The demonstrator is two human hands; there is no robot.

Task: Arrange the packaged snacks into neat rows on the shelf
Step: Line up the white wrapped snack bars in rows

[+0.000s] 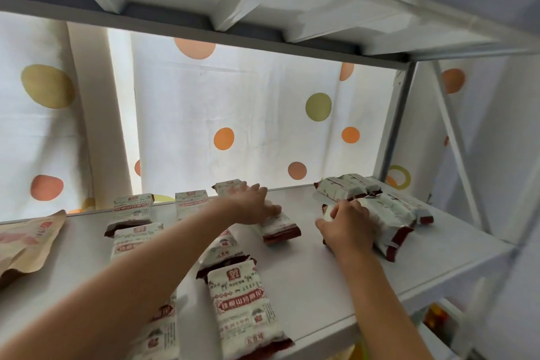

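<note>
Several white snack packets with dark red ends lie on the white shelf (327, 269). Some form loose columns at the left and middle, such as the front packet (244, 310). My left hand (254, 204) rests flat, fingers straight, on a packet (280, 226) in the middle of the shelf. My right hand (347, 226) grips a packet at the near edge of an untidy pile (388, 210) at the back right. Another packet (228, 186) lies just behind my left hand.
A brown paper pouch (27, 240) lies at the shelf's far left. A dotted white curtain (248, 114) hangs behind. An upper shelf (263, 9) runs overhead, and a metal post (397, 123) with a diagonal brace stands at the right.
</note>
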